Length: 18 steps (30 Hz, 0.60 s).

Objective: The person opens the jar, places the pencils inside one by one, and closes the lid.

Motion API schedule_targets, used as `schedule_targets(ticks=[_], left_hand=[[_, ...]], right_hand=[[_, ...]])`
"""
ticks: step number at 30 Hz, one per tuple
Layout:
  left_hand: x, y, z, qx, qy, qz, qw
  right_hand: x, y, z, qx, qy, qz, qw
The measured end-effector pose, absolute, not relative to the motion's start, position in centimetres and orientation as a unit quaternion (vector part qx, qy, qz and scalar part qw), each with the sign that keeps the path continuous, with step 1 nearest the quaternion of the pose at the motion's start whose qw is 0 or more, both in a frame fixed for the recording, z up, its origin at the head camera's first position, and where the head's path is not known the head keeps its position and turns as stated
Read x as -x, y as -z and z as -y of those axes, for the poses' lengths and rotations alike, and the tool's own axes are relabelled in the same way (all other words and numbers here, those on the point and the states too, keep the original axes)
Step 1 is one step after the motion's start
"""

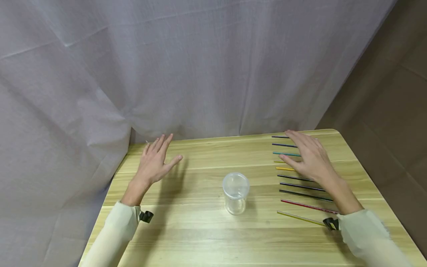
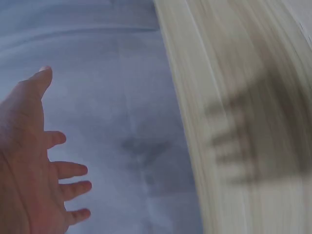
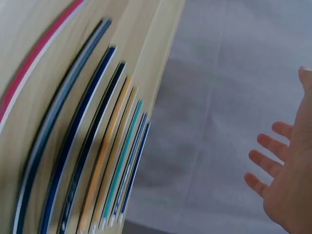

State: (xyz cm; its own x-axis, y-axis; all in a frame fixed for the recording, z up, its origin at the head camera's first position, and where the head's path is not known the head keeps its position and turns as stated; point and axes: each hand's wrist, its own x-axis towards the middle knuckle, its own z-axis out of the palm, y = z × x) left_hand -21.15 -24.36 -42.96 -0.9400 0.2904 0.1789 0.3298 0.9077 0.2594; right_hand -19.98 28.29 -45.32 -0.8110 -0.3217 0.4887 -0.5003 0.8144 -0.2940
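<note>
My left hand (image 1: 154,163) hovers above the left part of the table, its fingers spread and nothing in it. My right hand (image 1: 310,159) is held, also with nothing in it, over a column of thin coloured sticks that look like pencils. Among them are a red one (image 1: 308,206), a teal one (image 3: 121,165) and an orange one (image 1: 284,168). They lie side by side, roughly parallel, and the hand and forearm hide some of their right ends in the head view. Between the hands stands a clear round container (image 1: 235,189); whether a lid covers it I cannot tell.
The table (image 1: 200,241) has a light wood-grain top. Behind it and at its left hangs a grey cloth (image 1: 186,74); a brown surface (image 1: 383,122) rises on the right. A small black mount (image 1: 146,216) sits at the left cuff, another (image 1: 331,223) at the right.
</note>
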Motion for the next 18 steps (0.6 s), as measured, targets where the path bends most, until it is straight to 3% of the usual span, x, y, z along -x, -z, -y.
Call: schedule_targets(ticks=[6,12,18], left_hand=[[20.2,41.9,22.3,0.221,0.204,0.948,0.098],[19.0,41.2,19.3,0.308,0.257,0.910,0.109],[17.7,41.2,16.0,0.383,0.311,0.866,0.080]], right_hand=[[18.9,46.0,-25.5,-0.277,-0.288,0.897,0.189],[17.2,47.4,-21.8,-0.334,-0.403,0.846,0.097],[16.0,49.2,-18.2,-0.414,-0.499,0.761,0.030]])
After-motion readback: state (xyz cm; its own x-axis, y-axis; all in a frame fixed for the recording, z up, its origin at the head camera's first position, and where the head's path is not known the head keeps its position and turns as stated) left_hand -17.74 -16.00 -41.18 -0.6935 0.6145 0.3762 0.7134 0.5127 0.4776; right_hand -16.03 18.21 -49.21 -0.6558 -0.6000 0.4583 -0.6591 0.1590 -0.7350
